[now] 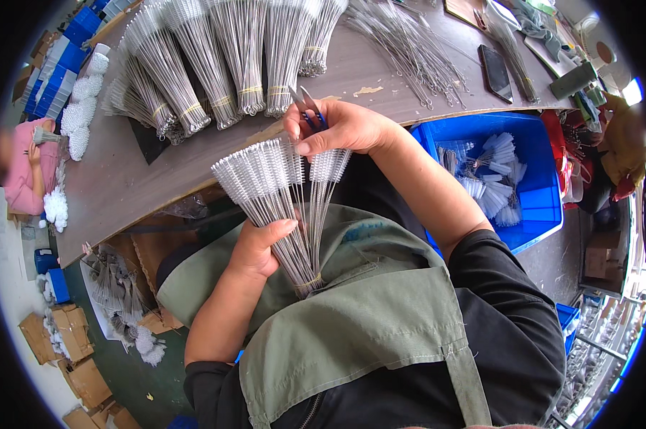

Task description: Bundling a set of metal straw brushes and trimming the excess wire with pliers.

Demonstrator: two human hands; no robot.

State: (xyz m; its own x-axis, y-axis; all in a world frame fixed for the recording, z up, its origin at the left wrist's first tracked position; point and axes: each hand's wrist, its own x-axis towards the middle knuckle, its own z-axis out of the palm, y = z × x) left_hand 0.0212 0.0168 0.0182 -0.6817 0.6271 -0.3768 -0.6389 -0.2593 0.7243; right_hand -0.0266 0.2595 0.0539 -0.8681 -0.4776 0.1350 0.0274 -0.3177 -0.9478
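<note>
My left hand [261, 248] is wrapped round a fanned bundle of thin wire-handled tube brushes [266, 175] above my lap. Their white bristle ends point away from me, and a yellow band gathers the wire ends near my apron. A gap splits the fan toward its right side. Closed about small scissors [308, 109] with blue on the handles, my right hand [346, 130] has its thumb and fingers at the bristle tips by this gap. The scissors' pointed blades stick out past the fingers, away from the brushes. Whether the fingers also pinch a single brush is hard to make out.
Banded brush bundles [248, 64] line the table's [216, 154] far side, with loose brushes [416, 53] and a phone [495, 74] farther right. A blue bin [541, 207] of brushes stands at my right. Across the table's left end sits another person [28, 168].
</note>
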